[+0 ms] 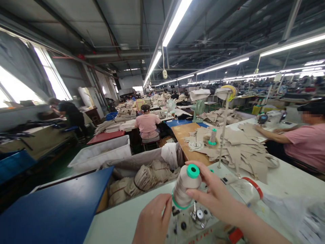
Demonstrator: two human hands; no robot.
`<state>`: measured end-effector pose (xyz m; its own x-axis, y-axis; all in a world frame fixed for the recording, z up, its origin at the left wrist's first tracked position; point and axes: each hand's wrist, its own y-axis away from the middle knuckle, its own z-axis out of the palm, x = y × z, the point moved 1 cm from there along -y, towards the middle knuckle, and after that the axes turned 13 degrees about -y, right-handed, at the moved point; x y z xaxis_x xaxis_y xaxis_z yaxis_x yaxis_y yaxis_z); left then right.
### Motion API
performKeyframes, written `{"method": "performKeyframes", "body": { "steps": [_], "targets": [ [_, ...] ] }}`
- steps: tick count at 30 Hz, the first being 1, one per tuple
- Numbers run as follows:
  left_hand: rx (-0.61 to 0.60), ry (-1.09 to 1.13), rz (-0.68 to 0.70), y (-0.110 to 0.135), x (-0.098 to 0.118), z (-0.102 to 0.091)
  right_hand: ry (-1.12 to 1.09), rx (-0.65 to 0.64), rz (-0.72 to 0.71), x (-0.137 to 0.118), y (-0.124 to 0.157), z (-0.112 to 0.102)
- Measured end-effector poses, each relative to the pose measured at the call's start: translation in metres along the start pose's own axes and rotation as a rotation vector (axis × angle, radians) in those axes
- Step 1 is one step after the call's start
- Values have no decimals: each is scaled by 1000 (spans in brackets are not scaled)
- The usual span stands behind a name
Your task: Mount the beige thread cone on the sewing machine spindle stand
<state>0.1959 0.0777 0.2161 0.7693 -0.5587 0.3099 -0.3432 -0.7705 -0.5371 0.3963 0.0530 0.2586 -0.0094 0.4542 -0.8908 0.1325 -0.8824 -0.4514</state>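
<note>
At the bottom centre of the frame we see the left hand [152, 220] with its fingertips pressed against the green rim at the base of a beige cone-shaped thread spool with a green plastic core [186, 186]. The right hand [215, 196] comes in from the lower right and closes around the spool's upper body, thumb below and fingers behind, so both hands grip the spool just above the grey metal machine top with black knobs [195, 220]. That machine sits on a pale white work table [122, 220] running across the bottom.

At lower left lies a dark blue flat panel [56, 210], and just beyond it a grey bin holding bundled beige fabric [144, 176]. To the right of centre we find a heap of cut beige fabric pieces [238, 149] spread over the table, with a second small spool on a thin metal stand [212, 136] among them. At the right edge a person in a pink shirt [304, 142] reaches across the table.

Further back, centre, a seated person in pink with their back to us [147, 125] works at a table. Long fluorescent ceiling lights [175, 23] run away overhead, and bright windows [53, 78] fill the upper left.
</note>
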Motion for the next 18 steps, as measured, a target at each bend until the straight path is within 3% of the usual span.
{"method": "performKeyframes", "body": {
  "steps": [3,6,13,18],
  "targets": [
    [32,-149,158,-1,2,3,7,-4,29,-1,1,0],
    [9,-138,146,-1,0,2,-91,9,78,0,1,0],
    [-214,295,-263,-9,-10,-5,-464,76,183,5,-1,-9],
    [-356,731,-561,-8,-11,13,-828,195,286,14,-10,-10]
  ]
}}
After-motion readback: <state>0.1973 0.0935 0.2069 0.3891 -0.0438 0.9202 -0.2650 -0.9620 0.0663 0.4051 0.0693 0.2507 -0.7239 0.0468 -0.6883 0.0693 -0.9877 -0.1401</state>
